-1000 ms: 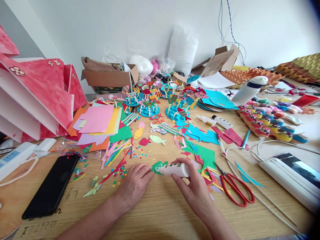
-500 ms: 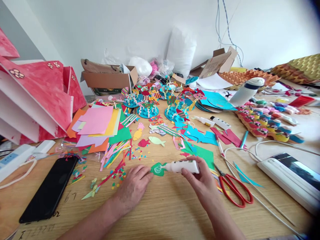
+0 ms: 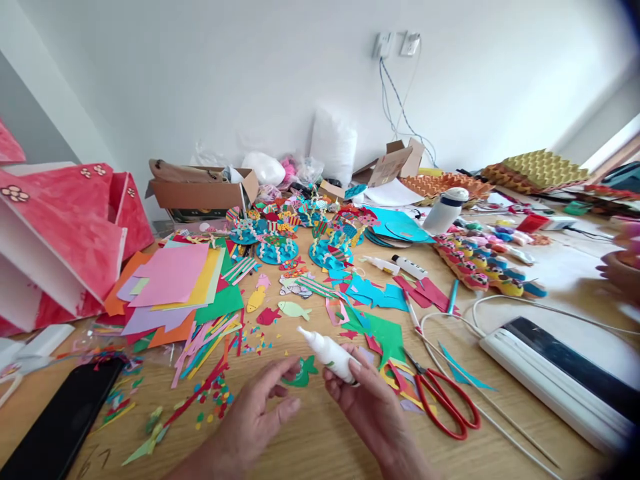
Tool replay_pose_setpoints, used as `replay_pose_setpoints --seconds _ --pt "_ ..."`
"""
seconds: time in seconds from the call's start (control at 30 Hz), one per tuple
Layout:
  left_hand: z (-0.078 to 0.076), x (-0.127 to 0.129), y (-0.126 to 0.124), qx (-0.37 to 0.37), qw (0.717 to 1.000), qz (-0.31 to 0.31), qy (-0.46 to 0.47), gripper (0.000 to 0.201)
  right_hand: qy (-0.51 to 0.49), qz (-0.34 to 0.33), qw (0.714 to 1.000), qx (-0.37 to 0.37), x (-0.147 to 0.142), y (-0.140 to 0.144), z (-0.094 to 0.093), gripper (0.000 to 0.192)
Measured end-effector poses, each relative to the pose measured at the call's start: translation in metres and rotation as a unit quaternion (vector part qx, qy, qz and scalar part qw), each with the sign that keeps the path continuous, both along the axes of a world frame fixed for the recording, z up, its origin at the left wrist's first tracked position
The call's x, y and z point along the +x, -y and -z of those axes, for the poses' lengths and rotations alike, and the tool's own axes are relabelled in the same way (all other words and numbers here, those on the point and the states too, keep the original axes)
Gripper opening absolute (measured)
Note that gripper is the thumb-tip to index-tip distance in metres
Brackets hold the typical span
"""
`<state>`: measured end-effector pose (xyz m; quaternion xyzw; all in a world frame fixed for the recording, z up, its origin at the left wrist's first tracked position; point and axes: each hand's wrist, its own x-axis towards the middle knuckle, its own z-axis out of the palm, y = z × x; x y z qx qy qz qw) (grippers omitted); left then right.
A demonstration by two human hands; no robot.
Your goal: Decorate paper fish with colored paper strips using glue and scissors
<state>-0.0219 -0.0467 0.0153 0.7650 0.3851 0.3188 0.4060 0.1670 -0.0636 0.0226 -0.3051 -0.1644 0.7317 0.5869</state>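
My right hand (image 3: pixel 373 407) grips a white glue bottle (image 3: pixel 329 352), its nozzle lifted and pointing up to the left. My left hand (image 3: pixel 253 420) hovers just left of it, fingers spread, with nothing in it. Between the two hands a green paper fish (image 3: pixel 303 373) lies flat on the wooden table (image 3: pixel 320 447). The thumb of my left hand is close to the fish without clearly touching it.
Red scissors (image 3: pixel 443 400) lie right of my right hand. A black phone (image 3: pixel 60 427) sits at the near left by paper scraps (image 3: pixel 210 393). Coloured sheets (image 3: pixel 175 280), paper fish and blue craft discs (image 3: pixel 275 250) fill the middle. A white device (image 3: pixel 555 373) is at right; another person's hand (image 3: pixel 620 270) shows at far right.
The glue bottle's tip has lifted off the green fish and now tilts upward. My left hand came off the fish and opened. The camera has tilted up.
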Motion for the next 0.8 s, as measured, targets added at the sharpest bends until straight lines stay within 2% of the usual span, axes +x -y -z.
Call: replay_pose_setpoints --seconds 0.07,0.13,0.23,0.3,0.37,0.47,0.57,0.7,0.8 --pt "-0.004 0.017 -0.002 -0.078 0.993 0.023 0.091 0.047 -0.007 -0.018 0.999 0.026 -0.009 0.003 -0.002 0.024" --pt "-0.008 0.033 -0.004 -0.135 0.98 0.026 0.144 0.042 0.021 -0.016 0.998 0.063 -0.014 0.005 -0.004 0.026" --pt "-0.014 0.05 -0.008 -0.161 0.97 -0.011 0.182 0.035 0.154 -0.006 0.98 0.124 -0.01 0.004 -0.008 0.026" --pt "-0.018 0.058 -0.012 -0.165 0.967 -0.003 0.195 0.034 0.282 -0.024 0.944 0.167 -0.001 0.001 -0.013 0.028" --pt "-0.022 0.063 -0.016 -0.154 0.97 0.017 0.188 0.033 0.41 -0.056 0.886 0.212 0.01 -0.005 -0.021 0.029" --pt "-0.029 0.064 -0.025 -0.089 0.99 0.007 0.112 0.038 0.559 -0.075 0.788 0.245 0.031 -0.022 -0.033 0.02" --pt "-0.034 0.05 -0.032 0.02 0.999 -0.035 0.009 0.043 0.674 0.019 0.706 0.218 0.063 -0.057 -0.038 0.018" --pt "-0.023 0.013 -0.033 0.176 0.978 -0.038 -0.103 0.023 0.712 0.082 0.677 0.165 0.12 -0.122 -0.03 0.028" --pt "-0.002 -0.013 -0.029 0.276 0.949 -0.024 -0.153 0.032 0.748 0.101 0.648 0.104 0.154 -0.165 -0.015 0.03"
